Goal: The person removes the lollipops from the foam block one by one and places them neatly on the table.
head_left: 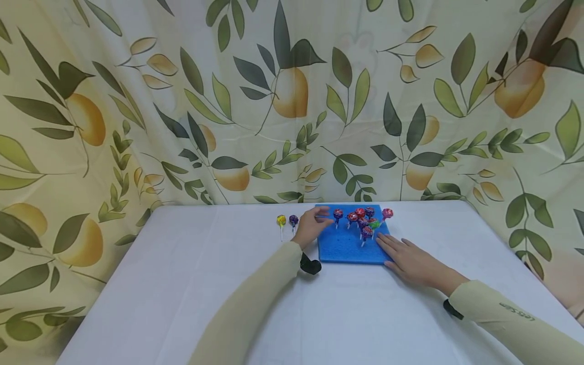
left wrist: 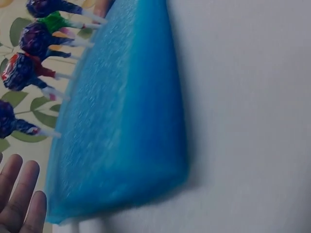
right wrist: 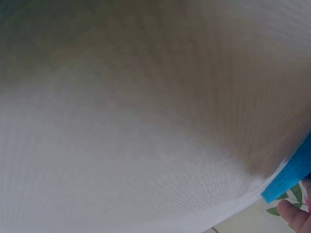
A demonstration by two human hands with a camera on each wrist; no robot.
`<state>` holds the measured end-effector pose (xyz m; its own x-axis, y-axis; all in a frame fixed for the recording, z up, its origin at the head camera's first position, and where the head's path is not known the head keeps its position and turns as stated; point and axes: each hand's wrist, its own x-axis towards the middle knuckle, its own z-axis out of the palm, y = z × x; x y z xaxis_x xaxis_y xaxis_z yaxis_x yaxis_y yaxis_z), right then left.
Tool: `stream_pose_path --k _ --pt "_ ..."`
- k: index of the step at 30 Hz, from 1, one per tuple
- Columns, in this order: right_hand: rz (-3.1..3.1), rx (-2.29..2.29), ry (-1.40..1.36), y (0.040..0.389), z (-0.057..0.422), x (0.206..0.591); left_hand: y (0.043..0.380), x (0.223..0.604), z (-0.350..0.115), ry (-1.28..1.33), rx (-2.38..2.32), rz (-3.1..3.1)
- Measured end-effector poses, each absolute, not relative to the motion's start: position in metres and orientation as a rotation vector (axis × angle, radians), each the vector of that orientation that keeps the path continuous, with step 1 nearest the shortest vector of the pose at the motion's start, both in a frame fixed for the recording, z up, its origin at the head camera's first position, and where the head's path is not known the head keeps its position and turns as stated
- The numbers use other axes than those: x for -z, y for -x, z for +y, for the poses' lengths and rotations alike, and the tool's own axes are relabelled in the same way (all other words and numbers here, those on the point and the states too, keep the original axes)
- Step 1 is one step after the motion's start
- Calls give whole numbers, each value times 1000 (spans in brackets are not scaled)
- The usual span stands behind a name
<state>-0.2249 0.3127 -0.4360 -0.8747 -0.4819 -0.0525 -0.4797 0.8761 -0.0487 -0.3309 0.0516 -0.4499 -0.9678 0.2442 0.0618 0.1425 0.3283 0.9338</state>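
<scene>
Several wrapped lollipops, among them a purple one (head_left: 367, 232) and a green one (head_left: 374, 223), stand with their sticks in a blue foam block (head_left: 349, 253). My left hand (head_left: 312, 226) hovers at the block's left edge, near a dark purple lollipop (head_left: 337, 214); its fingers are spread with nothing between them. In the left wrist view, straight left fingers (left wrist: 22, 187) show beside the block's near corner. My right hand (head_left: 412, 263) lies flat, fingertips on the block's right edge. Little of it shows in the right wrist view.
Left of the block, a yellow lollipop (head_left: 281, 220) and a purple lollipop (head_left: 293, 220) are on the white tablecloth (head_left: 182, 284). A pink lollipop (head_left: 387, 213) leans out at the block's far right. Behind the table hangs a patterned curtain (head_left: 255, 152).
</scene>
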Motion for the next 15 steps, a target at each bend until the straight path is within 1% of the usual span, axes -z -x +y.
stream_pose_path --k 6,15 --pt "2979 53 761 225 313 437 334 459 65 -342 -1732 2487" --pt "2979 35 761 227 314 438 333 457 76 -301 -1725 2513"
